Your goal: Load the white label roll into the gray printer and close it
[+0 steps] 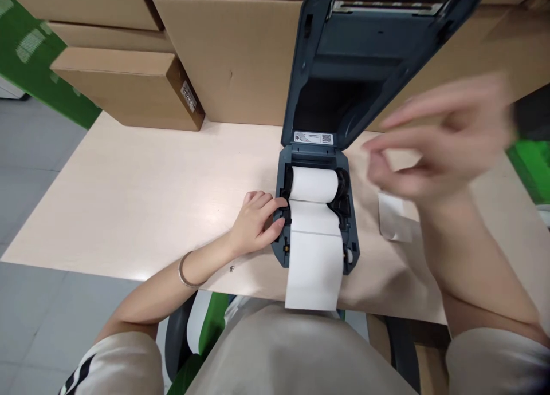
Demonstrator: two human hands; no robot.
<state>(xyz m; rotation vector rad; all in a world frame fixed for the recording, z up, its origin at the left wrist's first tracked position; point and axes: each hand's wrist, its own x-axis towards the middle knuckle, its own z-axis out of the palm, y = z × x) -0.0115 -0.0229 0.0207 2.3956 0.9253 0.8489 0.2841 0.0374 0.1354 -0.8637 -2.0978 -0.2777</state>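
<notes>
**One open printer (315, 158) touched by the left fingers (273, 205)**

One paper strip (315, 269), probably light and easily creased, is best taken by its edges, right of the left fingers, which are parted at the printer's side, nothing visibly gripped. The right fingers (404, 138) are raised, blurred, curled; their hold cannot be told. One loose slip (390, 214) lies below them. Beyond the left fingers, one roll (315, 183) is seated, one stiff-looking lid (361, 34) raised.

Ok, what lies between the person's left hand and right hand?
The head view shows the open printer with its white paper roll between the left hand, at its edge, and the blurred right hand.
</notes>
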